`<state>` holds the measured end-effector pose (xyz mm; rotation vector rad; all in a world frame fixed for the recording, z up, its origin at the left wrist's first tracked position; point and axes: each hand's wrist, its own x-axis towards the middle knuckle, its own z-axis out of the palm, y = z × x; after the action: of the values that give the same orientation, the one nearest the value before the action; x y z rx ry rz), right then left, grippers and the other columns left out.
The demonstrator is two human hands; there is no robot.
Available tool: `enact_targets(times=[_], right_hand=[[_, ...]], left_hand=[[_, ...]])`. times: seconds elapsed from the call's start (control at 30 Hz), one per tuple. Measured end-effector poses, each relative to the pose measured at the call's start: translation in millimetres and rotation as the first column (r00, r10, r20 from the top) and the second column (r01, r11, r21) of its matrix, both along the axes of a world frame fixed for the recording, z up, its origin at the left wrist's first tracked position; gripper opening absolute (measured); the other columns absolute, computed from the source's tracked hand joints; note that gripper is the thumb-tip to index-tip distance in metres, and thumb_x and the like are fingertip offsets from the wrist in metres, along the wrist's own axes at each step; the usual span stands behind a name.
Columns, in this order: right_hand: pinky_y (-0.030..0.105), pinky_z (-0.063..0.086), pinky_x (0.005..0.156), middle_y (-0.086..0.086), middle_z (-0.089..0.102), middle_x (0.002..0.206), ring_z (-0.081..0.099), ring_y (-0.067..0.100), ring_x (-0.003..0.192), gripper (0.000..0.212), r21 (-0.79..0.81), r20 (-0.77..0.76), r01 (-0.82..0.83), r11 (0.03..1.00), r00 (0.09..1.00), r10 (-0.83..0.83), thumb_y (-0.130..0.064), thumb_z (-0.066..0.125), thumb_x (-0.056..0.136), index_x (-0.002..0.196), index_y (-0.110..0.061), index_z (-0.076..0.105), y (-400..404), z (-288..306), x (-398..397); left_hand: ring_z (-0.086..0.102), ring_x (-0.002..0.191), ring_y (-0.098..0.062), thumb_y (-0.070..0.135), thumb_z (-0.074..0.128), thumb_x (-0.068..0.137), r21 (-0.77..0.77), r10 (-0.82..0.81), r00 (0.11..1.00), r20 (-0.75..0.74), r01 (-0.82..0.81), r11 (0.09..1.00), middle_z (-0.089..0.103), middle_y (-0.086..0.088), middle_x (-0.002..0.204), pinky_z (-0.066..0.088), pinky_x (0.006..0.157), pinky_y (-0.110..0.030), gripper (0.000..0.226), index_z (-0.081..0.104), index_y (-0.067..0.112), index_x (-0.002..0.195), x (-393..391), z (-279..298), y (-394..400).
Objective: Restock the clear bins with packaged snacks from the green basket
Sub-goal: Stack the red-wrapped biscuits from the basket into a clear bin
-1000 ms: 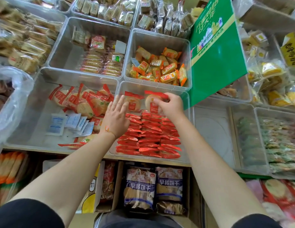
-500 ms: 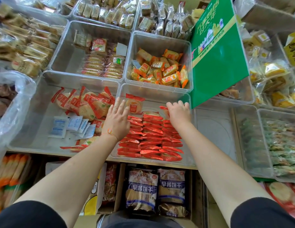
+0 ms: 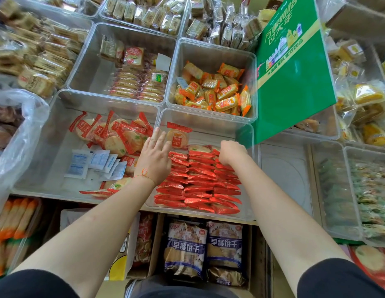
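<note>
Both my hands are over the clear bin (image 3: 249,134) at the centre of the frame. My left hand (image 3: 154,161) lies flat with fingers spread and empty, its palm over the left edge of the red packets (image 3: 198,179) and its fingertips reaching the rim shared with the neighbouring bin. My right hand (image 3: 231,152) is curled into a loose fist, knuckles down on the far right end of the packet rows; I cannot tell whether anything is pinched inside it.

The red packets stand on edge in tight rows that fill the near part of this bin. Beyond them the floor is bare except for one round cracker pack (image 3: 178,136) leaning against the far wall, so the open room is at the back. A green sign (image 3: 294,78) tilts over the bin's upper right corner and crowds that side.

To the left, the wide bin (image 3: 43,160) holds a loose heap of red-wrapped round crackers (image 3: 116,134) at its right side and several small white sachets (image 3: 94,162); its left half is bare. Above centre, the orange snack bin (image 3: 210,48) is about half full of orange packets (image 3: 217,89). To the right of my hands lies a flat clear lid (image 3: 288,175) with nothing on it. The green basket is not in view.
</note>
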<state>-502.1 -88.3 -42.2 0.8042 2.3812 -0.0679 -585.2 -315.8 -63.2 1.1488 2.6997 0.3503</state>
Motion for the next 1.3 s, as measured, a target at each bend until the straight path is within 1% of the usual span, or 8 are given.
enact_targets(times=[0.27,0.5,0.6,0.77,0.87,0.97,1.07,1.3], right_hand=[[0.048,0.037,0.111,0.013,0.040,0.154,0.042,0.033,0.137,0.073,-0.342,-0.122,0.244,0.907,0.946,-0.301,-0.066,0.017,0.098,0.149,-0.018,0.040,1,-28,10],[0.052,0.023,0.117,0.015,0.046,0.149,0.043,0.034,0.138,0.073,-0.140,0.020,0.182,0.973,0.983,-0.181,-0.061,0.014,0.102,0.149,-0.011,0.040,2,-27,-9],[0.048,0.034,0.111,0.017,0.055,0.140,0.050,0.035,0.129,0.058,-0.120,-0.144,0.118,0.986,0.980,-0.135,-0.050,0.029,0.104,0.140,-0.008,0.046,-5,-22,-24],[0.039,0.044,0.104,0.011,0.050,0.145,0.050,0.028,0.129,0.056,-0.555,-0.350,0.192,0.810,0.829,-0.436,-0.019,0.052,0.095,0.148,-0.010,0.039,-41,-21,-66],[0.029,0.045,0.085,0.000,0.058,0.119,0.055,0.017,0.100,0.049,-0.706,-0.334,0.216,0.674,0.738,-0.587,-0.016,0.055,0.092,0.141,-0.015,0.048,-55,-23,-77],[0.031,0.048,0.084,-0.002,0.064,0.101,0.058,0.019,0.090,0.026,-0.670,-0.333,0.134,0.730,0.825,-0.457,-0.028,0.053,0.092,0.113,-0.024,0.067,-61,-29,-75],[0.040,0.045,0.097,0.007,0.069,0.105,0.060,0.031,0.109,0.028,-0.546,-0.300,0.026,0.837,0.927,-0.224,-0.036,0.045,0.096,0.080,-0.024,0.065,-67,-32,-68],[0.052,0.021,0.116,0.005,0.053,0.145,0.041,0.028,0.138,0.043,-0.346,-0.293,-0.144,0.927,0.955,0.039,-0.046,0.035,0.102,0.141,-0.032,0.051,-82,-37,-42]], left_hand=[[-0.005,0.152,-0.030,0.018,0.038,0.094,0.016,0.003,1.000,0.010,-0.003,1.000,0.020,-0.016,0.161,0.008,0.123,-0.046,0.051,0.041,0.007,0.144,0,-1,0],[-0.006,0.152,-0.028,0.018,0.037,0.095,0.025,0.014,1.000,0.016,-0.015,1.000,0.019,-0.015,0.162,0.006,0.124,-0.044,0.052,0.039,0.007,0.146,-1,-2,0],[-0.006,0.152,-0.027,0.018,0.037,0.095,0.037,0.018,0.999,0.026,-0.019,0.999,0.018,-0.014,0.162,0.006,0.124,-0.044,0.055,0.034,0.008,0.149,0,-3,0],[-0.005,0.152,-0.027,0.018,0.037,0.095,0.050,0.018,0.999,0.028,-0.019,0.999,0.019,-0.014,0.162,0.007,0.123,-0.044,0.056,0.034,0.007,0.149,-1,-2,1],[0.000,0.152,-0.030,0.016,0.036,0.092,0.069,0.013,1.000,0.011,-0.013,0.998,0.025,-0.017,0.159,0.012,0.122,-0.047,0.055,0.040,0.006,0.145,-1,-4,1],[0.006,0.151,-0.033,0.015,0.035,0.088,0.094,0.014,1.000,0.001,-0.014,0.995,0.033,-0.020,0.155,0.017,0.121,-0.049,0.053,0.046,0.004,0.139,-2,-7,1],[0.007,0.151,-0.033,0.016,0.033,0.089,0.081,0.005,1.000,0.001,-0.005,0.997,0.033,-0.020,0.155,0.016,0.121,-0.048,0.054,0.045,0.004,0.140,-1,-7,2],[0.001,0.152,-0.032,0.020,0.033,0.093,0.008,-0.007,1.000,0.004,0.007,1.000,0.029,-0.019,0.158,0.014,0.122,-0.047,0.053,0.042,0.005,0.143,-1,-4,2]])
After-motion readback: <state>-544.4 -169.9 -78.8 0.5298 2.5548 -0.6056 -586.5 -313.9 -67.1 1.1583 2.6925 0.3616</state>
